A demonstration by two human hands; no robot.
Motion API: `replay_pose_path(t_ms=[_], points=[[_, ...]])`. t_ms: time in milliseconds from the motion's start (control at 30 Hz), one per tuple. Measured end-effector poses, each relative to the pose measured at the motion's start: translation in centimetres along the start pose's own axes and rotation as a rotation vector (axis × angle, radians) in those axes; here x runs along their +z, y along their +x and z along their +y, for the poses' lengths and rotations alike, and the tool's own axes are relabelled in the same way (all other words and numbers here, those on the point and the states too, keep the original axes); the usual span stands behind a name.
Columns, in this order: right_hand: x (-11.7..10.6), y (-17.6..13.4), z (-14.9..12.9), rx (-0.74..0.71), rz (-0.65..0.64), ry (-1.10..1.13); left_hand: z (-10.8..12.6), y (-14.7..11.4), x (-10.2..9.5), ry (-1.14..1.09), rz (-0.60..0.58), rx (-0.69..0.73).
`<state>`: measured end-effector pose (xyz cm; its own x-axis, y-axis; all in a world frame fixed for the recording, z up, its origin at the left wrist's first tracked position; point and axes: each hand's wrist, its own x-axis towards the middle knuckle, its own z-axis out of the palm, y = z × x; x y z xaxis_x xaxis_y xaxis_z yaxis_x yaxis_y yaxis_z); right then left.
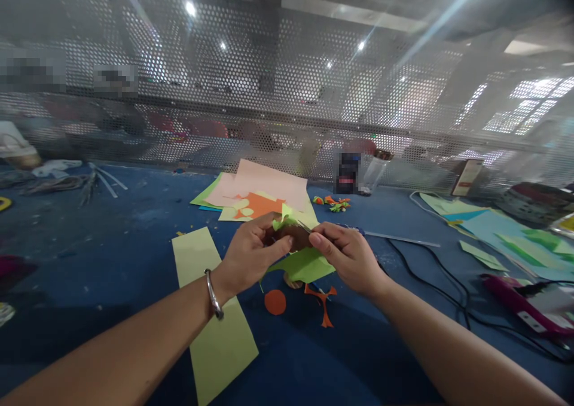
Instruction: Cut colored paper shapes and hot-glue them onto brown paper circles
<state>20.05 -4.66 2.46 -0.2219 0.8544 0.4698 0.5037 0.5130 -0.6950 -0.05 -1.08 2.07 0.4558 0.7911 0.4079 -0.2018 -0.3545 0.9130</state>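
Observation:
My left hand (251,252), with a silver bracelet on its wrist, pinches a small curled piece of light green paper (283,219). My right hand (350,253) is closed around a thin pointed metal tool, probably tweezers (305,227), whose tip reaches toward that paper. Shadow and fingers hide part of the contact. Beneath both hands is a larger cut sheet of green paper (309,265). Nearer to me lie an orange paper circle (275,302) and an orange paper offcut (325,311). A pale yellow-green paper strip (224,340) extends under my left forearm.
Pink sheets (269,182) and cut orange paper (264,207) are stacked behind my hands. Small orange and green paper pieces (334,203) sit farther back. Black cables (417,280) and a magenta power strip (520,304) lie right. A perforated metal screen (251,65) borders the blue table.

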Motion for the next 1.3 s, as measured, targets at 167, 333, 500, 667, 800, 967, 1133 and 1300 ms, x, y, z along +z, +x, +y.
replay_pose_path(t_ms=[167, 333, 500, 667, 800, 967, 1133, 1300], points=[[0.1, 0.0, 0.0, -0.009, 0.004, 0.005, 0.0, 0.0, 0.0, -0.005, -0.010, -0.009], [0.1, -0.2, 0.3, 0.070, 0.042, 0.063, 0.1, 0.1, 0.2, -0.039, 0.025, -0.039], [0.2, 0.0, 0.5, 0.114, 0.109, 0.110, 0.2, 0.2, 0.3, -0.040, 0.035, -0.080], [0.8, 0.1, 0.2, 0.102, 0.097, 0.063, -0.1, 0.1, 0.3, -0.045, 0.063, -0.154], [1.1, 0.0, -0.1, 0.090, 0.124, 0.081, -0.2, 0.0, 0.6, -0.125, 0.084, -0.188], [1.0, -0.1, 0.2, 0.093, 0.085, 0.164, -0.3, 0.2, 0.7, -0.159, 0.090, -0.189], [0.8, -0.1, 0.9, 0.122, 0.046, 0.233, -0.5, 0.3, 0.1, -0.157, 0.146, -0.208], [0.7, 0.1, 0.7, 0.127, 0.034, 0.144, -0.6, 0.2, 0.1, -0.148, 0.128, -0.176]])
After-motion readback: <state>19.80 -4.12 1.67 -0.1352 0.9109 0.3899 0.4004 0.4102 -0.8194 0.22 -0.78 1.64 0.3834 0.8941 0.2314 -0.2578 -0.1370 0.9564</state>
